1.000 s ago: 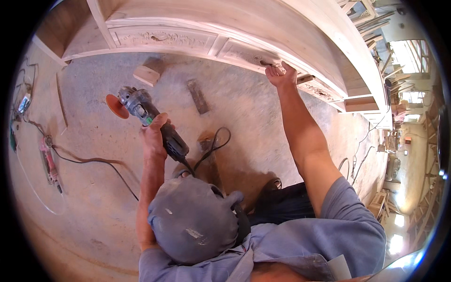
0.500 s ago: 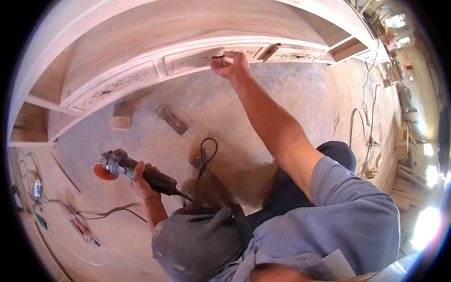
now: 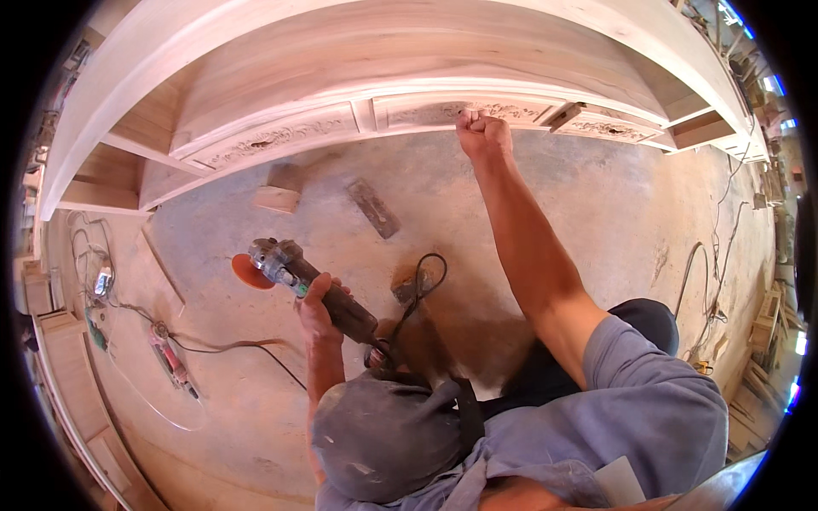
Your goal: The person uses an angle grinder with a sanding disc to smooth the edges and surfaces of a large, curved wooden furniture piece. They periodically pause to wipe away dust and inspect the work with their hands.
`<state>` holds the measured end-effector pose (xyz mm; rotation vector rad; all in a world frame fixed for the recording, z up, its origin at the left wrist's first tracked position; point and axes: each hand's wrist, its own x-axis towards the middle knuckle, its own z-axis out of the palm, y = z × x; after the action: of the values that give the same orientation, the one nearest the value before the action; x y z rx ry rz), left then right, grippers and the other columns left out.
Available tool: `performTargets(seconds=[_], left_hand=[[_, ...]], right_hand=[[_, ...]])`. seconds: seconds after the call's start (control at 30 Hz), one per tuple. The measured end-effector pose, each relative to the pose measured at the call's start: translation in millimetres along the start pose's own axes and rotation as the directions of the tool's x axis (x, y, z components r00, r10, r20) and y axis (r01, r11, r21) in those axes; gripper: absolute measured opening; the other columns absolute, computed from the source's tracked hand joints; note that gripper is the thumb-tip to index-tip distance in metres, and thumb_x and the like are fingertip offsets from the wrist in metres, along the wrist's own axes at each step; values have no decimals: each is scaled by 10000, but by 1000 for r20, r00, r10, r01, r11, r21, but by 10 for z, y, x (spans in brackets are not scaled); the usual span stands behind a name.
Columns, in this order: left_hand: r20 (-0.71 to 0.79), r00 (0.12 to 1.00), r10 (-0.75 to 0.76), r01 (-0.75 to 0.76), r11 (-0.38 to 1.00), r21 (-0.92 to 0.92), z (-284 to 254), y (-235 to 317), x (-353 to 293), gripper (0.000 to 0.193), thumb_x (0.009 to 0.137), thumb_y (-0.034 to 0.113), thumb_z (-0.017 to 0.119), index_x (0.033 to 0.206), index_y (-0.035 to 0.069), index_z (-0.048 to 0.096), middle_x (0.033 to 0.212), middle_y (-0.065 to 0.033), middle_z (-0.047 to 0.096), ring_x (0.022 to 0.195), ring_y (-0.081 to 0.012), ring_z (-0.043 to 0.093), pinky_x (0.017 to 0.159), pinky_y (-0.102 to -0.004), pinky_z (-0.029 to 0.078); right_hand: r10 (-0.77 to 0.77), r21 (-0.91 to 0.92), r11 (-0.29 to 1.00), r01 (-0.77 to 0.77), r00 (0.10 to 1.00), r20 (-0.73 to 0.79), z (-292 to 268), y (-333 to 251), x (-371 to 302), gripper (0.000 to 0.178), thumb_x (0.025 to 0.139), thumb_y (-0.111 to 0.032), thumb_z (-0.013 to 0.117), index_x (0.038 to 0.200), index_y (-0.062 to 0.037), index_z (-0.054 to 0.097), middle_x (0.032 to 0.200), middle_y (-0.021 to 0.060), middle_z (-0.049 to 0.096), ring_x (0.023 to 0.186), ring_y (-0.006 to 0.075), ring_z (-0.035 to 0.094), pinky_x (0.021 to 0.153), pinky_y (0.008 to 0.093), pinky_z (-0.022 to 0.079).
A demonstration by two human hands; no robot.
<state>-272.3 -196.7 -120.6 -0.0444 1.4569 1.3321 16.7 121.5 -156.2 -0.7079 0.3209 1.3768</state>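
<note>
My left hand [image 3: 319, 307] is closed around the dark body of an angle grinder [image 3: 348, 315]. Its orange disc [image 3: 250, 272] points away to the left, above the floor and apart from the furniture. With the arm stretched forward, my right hand [image 3: 486, 138] has its fingers curled at the middle of a carved drawer front [image 3: 417, 113] low on a pale wooden cabinet [image 3: 341, 64]. The fingertips' exact hold is partly hidden by the hand. Similar carved drawer fronts, with dark openings in the carving, sit to the left [image 3: 281, 142] and right [image 3: 609, 128].
A small wooden block [image 3: 277, 198] and a dark flat piece [image 3: 373, 209] lie on the floor before the cabinet. The grinder's cord loops [image 3: 433, 268] near my knees. A red power tool [image 3: 173, 358] with cables rests at left; more cables [image 3: 699, 289] run at right.
The view has swung left, so the cabinet and floor things appear farther right. My right hand stays at the same drawer front, its fingers more tightly curled. The left still holds the grinder.
</note>
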Motion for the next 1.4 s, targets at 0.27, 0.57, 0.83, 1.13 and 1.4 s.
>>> performTargets(seconds=[0.27, 0.57, 0.83, 1.13, 1.4], left_hand=[[43, 999, -19, 18, 1000, 15, 32, -38, 178, 280, 826, 230, 713, 913, -23, 631, 771, -134, 646, 684, -277, 651, 660, -388, 553], [101, 995, 23, -25, 1000, 19, 131, -66, 269, 284, 834, 268, 724, 912, 14, 625, 786, -119, 649, 721, -270, 640, 696, -402, 545], [-49, 993, 104, -100, 991, 87, 459, -195, 374, 246, 746, 120, 797, 899, 37, 623, 771, -40, 609, 649, -186, 604, 604, -342, 511], [-277, 926, 258, -162, 932, 325, 319, -498, 598, 438, 788, 342, 818, 969, -32, 680, 875, -74, 655, 725, -179, 596, 671, -358, 496], [-256, 949, 182, -149, 978, 145, -94, -219, 683, 482, 847, 439, 763, 939, -29, 694, 837, -51, 622, 721, -166, 549, 670, -351, 482]], right_hand=[[30, -151, 988, -34, 999, -24, 149, -143, -320, 347, 955, -138, 655, 1172, 70, 482, 1080, 152, 485, 1016, 276, 501, 913, 448, 487], [-4, -220, 975, 43, 985, 174, 18, -107, -398, 328, 934, -55, 658, 1223, 5, 514, 991, 114, 607, 953, 242, 604, 899, 377, 509], [328, -901, 433, -30, 936, 126, -747, 376, -988, 144, 882, -58, 657, 1004, 18, 662, 846, 87, 666, 766, 165, 635, 713, 304, 532], [734, -980, 197, 22, 659, 162, -1713, 1113, -2304, 603, 791, -103, 753, 1337, 49, 546, 1107, 101, 659, 968, 172, 619, 863, 305, 499], [817, -938, 275, -214, 565, 110, -1942, 1631, -2357, 545, 777, -43, 725, 1295, 36, 574, 1064, 63, 659, 932, 149, 605, 857, 299, 485]])
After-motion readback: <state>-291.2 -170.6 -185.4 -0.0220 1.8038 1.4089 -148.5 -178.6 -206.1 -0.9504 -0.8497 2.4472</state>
